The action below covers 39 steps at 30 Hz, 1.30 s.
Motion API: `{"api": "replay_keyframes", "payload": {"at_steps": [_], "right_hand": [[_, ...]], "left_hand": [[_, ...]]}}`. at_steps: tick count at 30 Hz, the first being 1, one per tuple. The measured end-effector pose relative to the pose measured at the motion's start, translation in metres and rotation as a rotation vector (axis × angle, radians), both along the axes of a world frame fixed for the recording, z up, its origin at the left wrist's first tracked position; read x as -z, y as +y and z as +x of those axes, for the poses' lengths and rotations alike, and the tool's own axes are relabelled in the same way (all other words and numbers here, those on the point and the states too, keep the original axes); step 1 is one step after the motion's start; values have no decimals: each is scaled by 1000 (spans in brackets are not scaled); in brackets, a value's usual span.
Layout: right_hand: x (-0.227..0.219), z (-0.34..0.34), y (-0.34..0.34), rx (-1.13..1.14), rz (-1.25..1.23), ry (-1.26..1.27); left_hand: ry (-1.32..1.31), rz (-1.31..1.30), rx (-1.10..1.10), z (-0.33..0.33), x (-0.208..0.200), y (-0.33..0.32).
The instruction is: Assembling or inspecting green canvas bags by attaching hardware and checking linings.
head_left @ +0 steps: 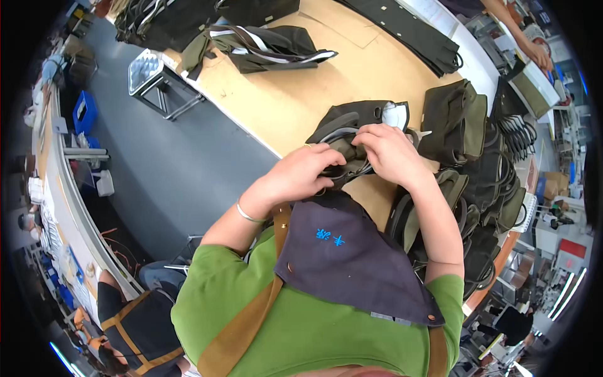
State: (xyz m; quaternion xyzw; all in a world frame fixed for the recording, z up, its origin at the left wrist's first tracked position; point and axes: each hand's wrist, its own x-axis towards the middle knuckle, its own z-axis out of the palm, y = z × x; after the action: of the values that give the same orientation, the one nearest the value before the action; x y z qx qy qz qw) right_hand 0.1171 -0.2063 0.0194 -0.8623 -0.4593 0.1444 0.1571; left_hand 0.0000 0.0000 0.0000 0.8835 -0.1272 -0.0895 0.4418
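A dark olive and black fabric bag (339, 119) lies at the near edge of the tan table, its grey-edged opening facing me. My left hand (304, 171) is closed on the bag's left side, thumb and fingers bent round the fabric. From the right, my right hand (391, 154) grips the bag's upper rim with curled fingers. A white patch (394, 115) shows on the bag just beyond that hand. The bag's lower part is partly hidden by my hands and apron (358, 257).
Stacked olive and black bags (455, 119) crowd the right side of the table (352, 63). Another dark piece with white strips (270, 47) lies at the far left. A metal stool (157, 78) stands left of the table. A co-worker (141, 327) sits at lower left; another person's arm (512, 28) shows at upper right.
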Motion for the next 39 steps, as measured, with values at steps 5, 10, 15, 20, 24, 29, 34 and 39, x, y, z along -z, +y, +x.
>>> {"api": "replay_keyframes", "payload": {"at_steps": [5,10,15,20,24,29,34,39], "right_hand": [[-13,-17,3,-113,18,56],[-20,-11,-6,-88,36,156],[-14,-2,-7,-105,-55,266],[-6,5,-3,-119,-234,269],[-10,8,-5,-144,-196,233],[-21,13,-6,-86,-279,132],[-14,18,-7,-8,-424,398],[-16,20,3,46,-352,375]], "left_hand": [[-158,179,-102,-18,5,10],[-203,112,-89,-24,17,12],[-250,168,-80,-26,21,8],[-365,317,-86,-28,27,-7],[-397,341,-112,-27,32,-43],[-393,207,-178,-22,44,-64],[-465,153,-209,-17,53,-64],[-501,114,-257,-9,51,-52]]}}
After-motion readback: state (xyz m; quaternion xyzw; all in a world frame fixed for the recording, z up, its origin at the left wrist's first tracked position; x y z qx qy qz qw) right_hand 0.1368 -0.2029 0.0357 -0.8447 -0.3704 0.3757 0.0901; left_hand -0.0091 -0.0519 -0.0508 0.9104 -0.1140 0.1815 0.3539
